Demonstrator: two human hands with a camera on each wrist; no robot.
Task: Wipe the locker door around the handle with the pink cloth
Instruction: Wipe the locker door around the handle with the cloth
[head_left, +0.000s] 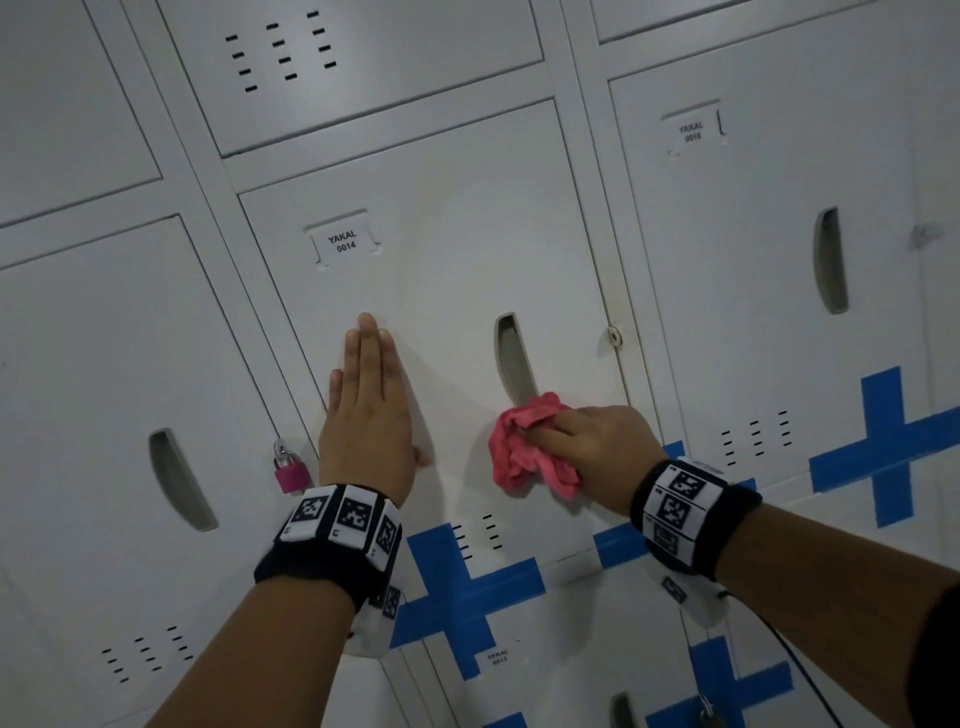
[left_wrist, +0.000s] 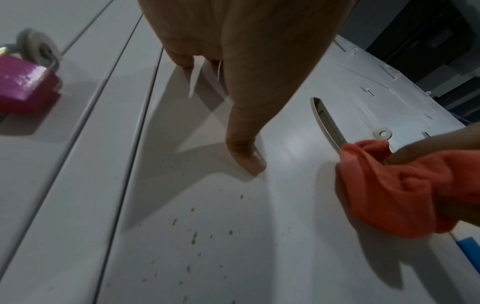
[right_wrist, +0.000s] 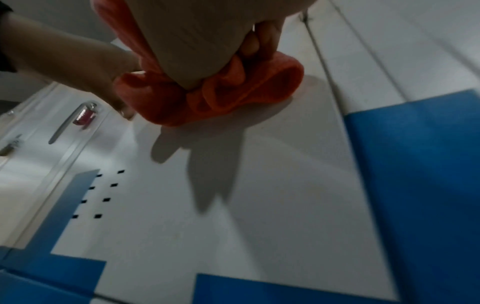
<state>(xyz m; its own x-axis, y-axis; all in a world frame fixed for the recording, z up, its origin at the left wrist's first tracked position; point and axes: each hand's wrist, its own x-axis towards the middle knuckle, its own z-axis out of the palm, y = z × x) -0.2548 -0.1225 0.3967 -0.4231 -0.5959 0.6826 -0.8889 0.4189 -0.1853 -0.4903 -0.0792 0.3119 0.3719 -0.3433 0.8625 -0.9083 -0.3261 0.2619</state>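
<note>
The white locker door (head_left: 457, 249) labelled YAKAL 0014 fills the middle of the head view, with a recessed slot handle (head_left: 514, 358) on its right half. My right hand (head_left: 587, 441) grips the bunched pink cloth (head_left: 530, 452) and presses it on the door just below the handle's lower end. In the right wrist view the cloth (right_wrist: 221, 96) bulges out under my curled fingers. My left hand (head_left: 363, 395) lies flat on the door left of the handle, fingers straight and together; the left wrist view shows its thumb (left_wrist: 246, 156) touching the panel, and the cloth (left_wrist: 394, 189) beside the handle (left_wrist: 330, 123).
A pink padlock (head_left: 292, 470) hangs on the neighbouring door's hasp at the left. Blue tape crosses (head_left: 467, 587) mark the doors below and to the right (head_left: 883, 447). Small brown specks (left_wrist: 194, 236) dot the door below my left thumb. Vent slots (head_left: 478, 535) sit low on the door.
</note>
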